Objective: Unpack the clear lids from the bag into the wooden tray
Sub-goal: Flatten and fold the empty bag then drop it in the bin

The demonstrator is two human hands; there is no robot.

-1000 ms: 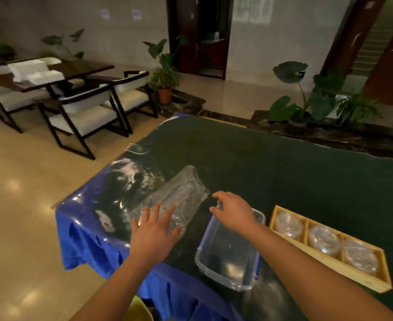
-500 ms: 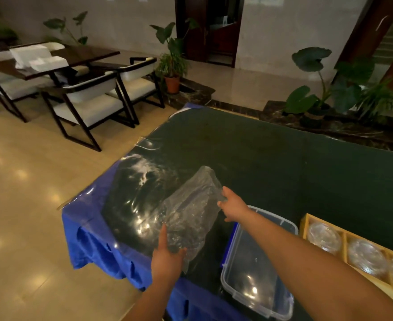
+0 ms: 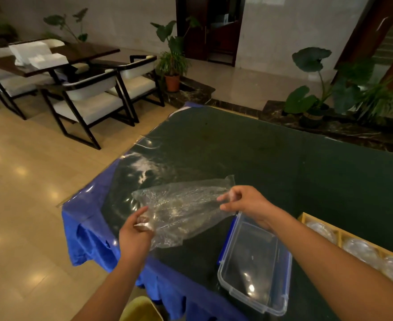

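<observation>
A crumpled clear plastic bag (image 3: 186, 205) hangs stretched above the dark green table (image 3: 283, 158). My left hand (image 3: 136, 230) pinches its near lower corner. My right hand (image 3: 246, 201) pinches its right edge. The bag looks flat; I cannot tell whether any lids are inside. At the right edge lies the wooden tray (image 3: 303, 216) with three compartments, each holding a clear round lid (image 3: 359, 250).
A clear plastic container (image 3: 255, 262) with blue clips sits on the table below my right forearm. A blue cloth (image 3: 86, 239) drapes over the table's near-left corner. Chairs (image 3: 93, 100) and potted plants (image 3: 172, 66) stand on the floor beyond.
The bag lay on the table under my left hand; both hands have since taken hold of it, lifted it and spread it between them. The view has shifted left.
</observation>
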